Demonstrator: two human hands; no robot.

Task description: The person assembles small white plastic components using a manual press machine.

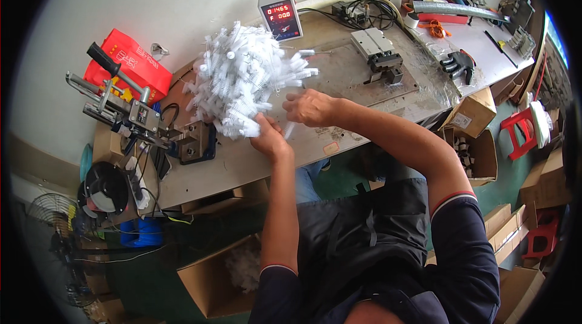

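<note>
A large heap of small white bristle brushes [233, 75] lies on the worktable [242, 169], with thin wire stems sticking out on its right side. My left hand [271, 137] is closed at the heap's near edge, around some white brushes [241, 127] that point left out of the fingers. Just right of the heap, my right hand [310, 108] is closed in a pinch above the table. A small pale, blurred piece [289, 128] shows below its fingertips, and I cannot tell for certain what it is.
A counter with a red display [282, 17] stands behind the heap. To the left is a lever hand press [142, 118] beside a red box [130, 63]. On the right are a metal fixture [379, 51] and a black glove [459, 66]. Below stands an open cardboard box [206, 275].
</note>
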